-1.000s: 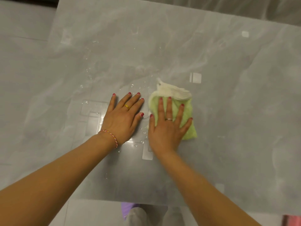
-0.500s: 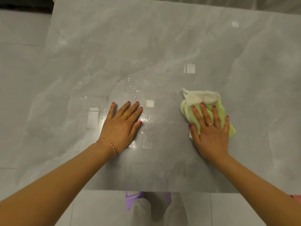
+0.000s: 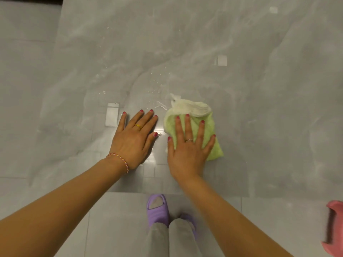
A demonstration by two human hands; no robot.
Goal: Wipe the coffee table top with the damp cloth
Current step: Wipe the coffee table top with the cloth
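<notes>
Right hand (image 3: pixel 187 145) lies flat, fingers spread, pressing green damp cloth (image 3: pixel 193 125) on grey marble surface (image 3: pixel 259 108) at 6 o'clock; left hand (image 3: pixel 133 138) flat, empty. Cloth looks soft, limp, light: press w/ palm centre

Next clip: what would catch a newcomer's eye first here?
The green cloth at mid-frame, pressed flat onto the grey marbled table under the spread right hand. Right beside it, the left hand lies palm-down on the bare top, fingers apart. Water droplets speckle the surface just beyond the hands, and a purple slipper shows on the floor below the table's near edge.
</notes>
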